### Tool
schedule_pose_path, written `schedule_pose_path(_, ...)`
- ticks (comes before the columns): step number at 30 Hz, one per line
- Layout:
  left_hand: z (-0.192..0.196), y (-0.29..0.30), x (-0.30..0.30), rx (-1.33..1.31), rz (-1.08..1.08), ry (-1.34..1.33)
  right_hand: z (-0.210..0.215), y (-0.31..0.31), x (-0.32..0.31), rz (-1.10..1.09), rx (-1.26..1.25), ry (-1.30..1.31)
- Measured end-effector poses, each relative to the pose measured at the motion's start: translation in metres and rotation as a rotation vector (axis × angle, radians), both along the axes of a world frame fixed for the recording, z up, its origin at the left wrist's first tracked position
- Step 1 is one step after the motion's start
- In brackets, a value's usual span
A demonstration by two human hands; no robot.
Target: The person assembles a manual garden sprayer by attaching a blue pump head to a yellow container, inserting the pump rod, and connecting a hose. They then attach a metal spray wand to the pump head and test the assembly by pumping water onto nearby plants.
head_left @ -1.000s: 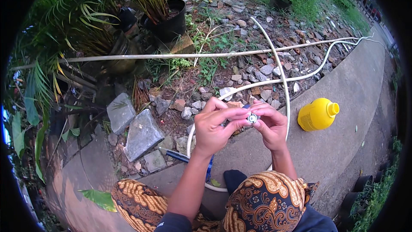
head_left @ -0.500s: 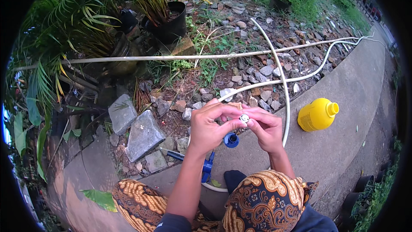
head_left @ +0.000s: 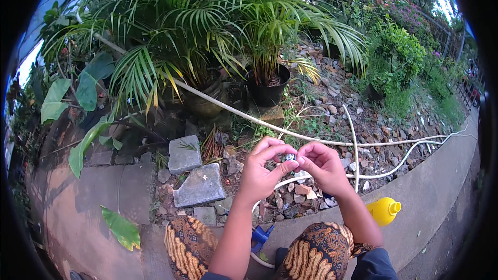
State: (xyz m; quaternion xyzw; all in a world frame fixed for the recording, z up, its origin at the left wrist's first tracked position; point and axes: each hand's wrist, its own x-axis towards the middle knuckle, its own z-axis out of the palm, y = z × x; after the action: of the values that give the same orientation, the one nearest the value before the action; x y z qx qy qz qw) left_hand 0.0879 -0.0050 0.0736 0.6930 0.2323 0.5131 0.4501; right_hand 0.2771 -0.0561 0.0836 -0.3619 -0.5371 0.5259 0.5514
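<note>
- Between both grips: a small white fitting (head_left: 290,157), pinched by left hand (head_left: 263,170) and right hand (head_left: 322,166), fingertips closed on it.
- Below the grips: white hose (head_left: 290,180), seemingly not yet joined; yellow bottle (head_left: 383,210) untouched.

A small white fitting (head_left: 290,158) is pinched between the fingertips of the left hand (head_left: 263,172) and right hand (head_left: 322,167), above a white hose (head_left: 358,175). A yellow bottle (head_left: 383,210) is seen lying on the concrete curb (head_left: 430,197), near the right forearm.
</note>
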Motion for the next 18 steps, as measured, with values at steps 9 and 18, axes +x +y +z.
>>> schedule_pose_path(9,0.113,0.03,-0.123,-0.348,0.083,-0.496,0.08,0.057,-0.183,0.035,0.136,-0.642)
schedule_pose_path(18,0.318,0.021,-0.212,-0.558,0.476,-0.591,0.269,0.02,-0.251,0.1,0.016,-0.684)
